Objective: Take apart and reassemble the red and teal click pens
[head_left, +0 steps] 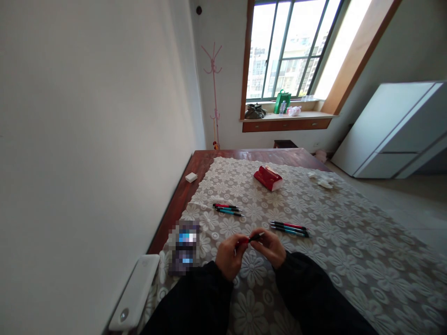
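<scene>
My left hand is closed around the red end of a pen. Fingers of my right hand pinch the pen's black part, whose tip points up and to the right. Whether the two parts are joined or slightly apart, I cannot tell. To the right of my hands lies a row of red, blue and black pens. Beyond my left hand, a second group of red and blue pens rests on the patterned tablecloth.
A red tissue pack lies farther back. White crumpled tissue is at the right. On the left are a blurred-out object, a white charger and a long white device beside the wall.
</scene>
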`<state>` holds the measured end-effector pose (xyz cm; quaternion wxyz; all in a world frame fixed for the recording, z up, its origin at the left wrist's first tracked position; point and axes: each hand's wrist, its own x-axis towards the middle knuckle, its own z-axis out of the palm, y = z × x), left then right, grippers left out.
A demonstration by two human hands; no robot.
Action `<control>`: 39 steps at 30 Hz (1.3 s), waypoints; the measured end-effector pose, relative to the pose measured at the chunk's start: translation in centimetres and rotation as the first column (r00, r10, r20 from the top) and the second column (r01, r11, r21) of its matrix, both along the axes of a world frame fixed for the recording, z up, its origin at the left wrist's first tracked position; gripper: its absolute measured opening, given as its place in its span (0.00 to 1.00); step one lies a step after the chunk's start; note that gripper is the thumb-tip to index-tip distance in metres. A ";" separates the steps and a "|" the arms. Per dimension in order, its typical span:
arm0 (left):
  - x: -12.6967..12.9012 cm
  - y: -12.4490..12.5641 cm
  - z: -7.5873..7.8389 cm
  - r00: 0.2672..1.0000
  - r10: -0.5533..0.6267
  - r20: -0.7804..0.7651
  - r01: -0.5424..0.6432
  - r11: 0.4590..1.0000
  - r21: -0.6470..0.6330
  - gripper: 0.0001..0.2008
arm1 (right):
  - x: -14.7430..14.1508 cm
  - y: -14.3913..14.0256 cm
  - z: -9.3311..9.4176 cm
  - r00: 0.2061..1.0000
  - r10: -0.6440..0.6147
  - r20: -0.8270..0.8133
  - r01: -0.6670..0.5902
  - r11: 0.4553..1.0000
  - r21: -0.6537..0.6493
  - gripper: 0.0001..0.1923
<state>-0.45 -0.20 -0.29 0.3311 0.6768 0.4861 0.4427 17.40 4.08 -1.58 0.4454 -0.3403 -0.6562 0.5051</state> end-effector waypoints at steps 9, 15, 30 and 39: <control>-0.1 -0.1 0.5 0.996 -0.051 -0.074 0.056 0.997 0.060 0.08 | 0.1 0.0 0.8 0.997 -0.015 0.078 0.010 0.998 0.061 0.14; -0.1 -0.1 0.4 0.984 -0.083 -0.155 0.101 0.988 0.113 0.07 | 0.2 0.3 -0.2 0.963 -0.113 0.244 0.062 0.977 0.205 0.22; 0.1 -0.2 0.8 0.998 -0.069 0.009 0.069 0.998 0.002 0.10 | 0.2 -0.4 1.0 0.974 -0.153 0.164 0.121 0.974 0.194 0.13; 0.3 -0.1 0.9 0.996 -0.068 0.066 0.071 0.997 -0.034 0.11 | 0.2 -0.3 0.6 0.978 -0.142 0.153 0.120 0.982 0.143 0.15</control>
